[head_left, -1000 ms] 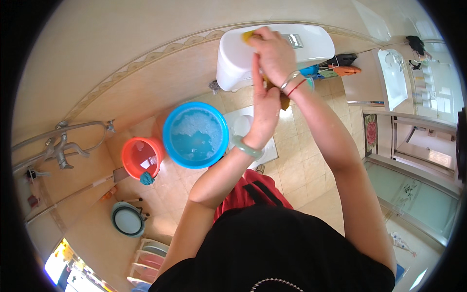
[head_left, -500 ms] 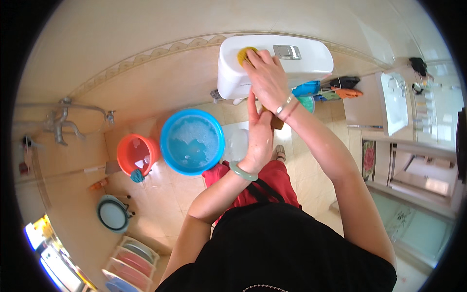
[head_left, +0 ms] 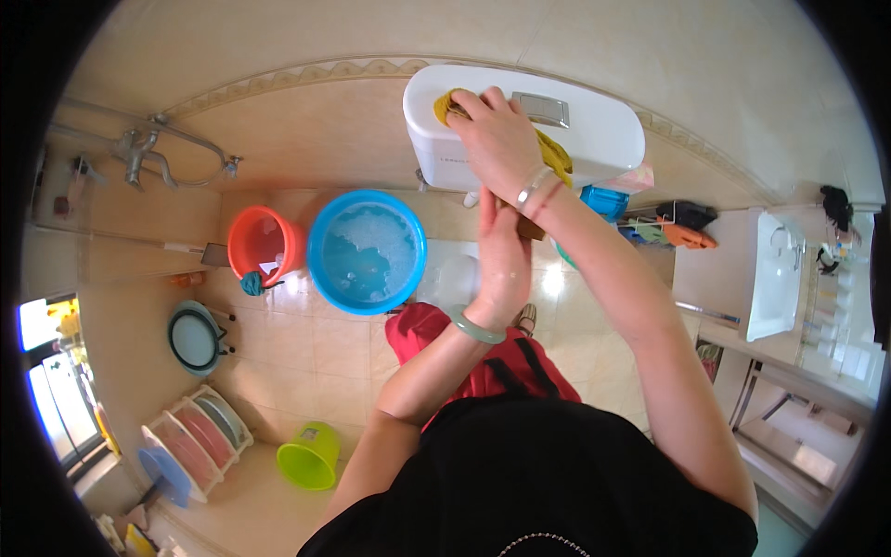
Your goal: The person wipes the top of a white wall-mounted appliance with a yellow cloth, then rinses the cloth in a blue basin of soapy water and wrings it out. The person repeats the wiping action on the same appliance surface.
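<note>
Up on the white cistern, the right hand half curls over a yellow cloth, its bent fingers holding it against the top beside the flush button; more cloth shows near the wrist. The left hand sits lower, partly hidden under that wrist by something brown; whether it grips this cannot be told. A blue basin of sudsy water stands leftward, beside a red bucket.

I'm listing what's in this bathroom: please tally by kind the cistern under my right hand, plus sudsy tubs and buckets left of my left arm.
White cistern: 1
Sudsy blue tub: 1
Buckets: 2 (orange-red bucket, lime-green bucket)
Total: 4
</note>
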